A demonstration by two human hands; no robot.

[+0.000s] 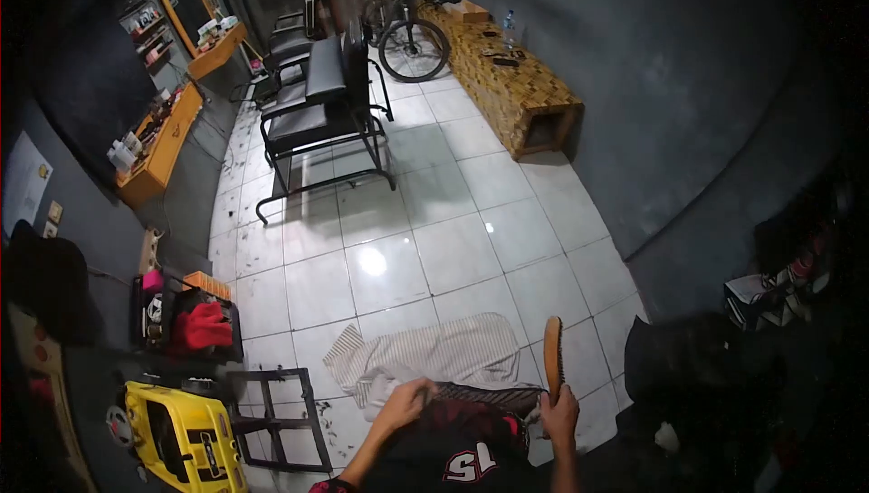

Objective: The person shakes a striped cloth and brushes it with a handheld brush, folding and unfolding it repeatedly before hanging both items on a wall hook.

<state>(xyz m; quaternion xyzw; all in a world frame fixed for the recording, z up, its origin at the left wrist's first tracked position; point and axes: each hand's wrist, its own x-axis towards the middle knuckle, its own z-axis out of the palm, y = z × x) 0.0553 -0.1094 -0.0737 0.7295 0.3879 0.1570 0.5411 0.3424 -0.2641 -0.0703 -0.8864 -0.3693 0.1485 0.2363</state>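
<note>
My right hand is closed round the lower end of a wooden brush, which stands upright with its dark bristles facing right. At the near edge of a striped cloth, my left hand has its fingers curled together; whether they pinch the cloth is too small to tell. The cloth lies spread over the floor tiles in front of me. Between my hands is a dark patterned fabric.
Black barber chairs stand ahead, with a bicycle behind. A woven-pattern bench lines the right wall. At the lower left are a yellow toy car, a black frame and a red cloth.
</note>
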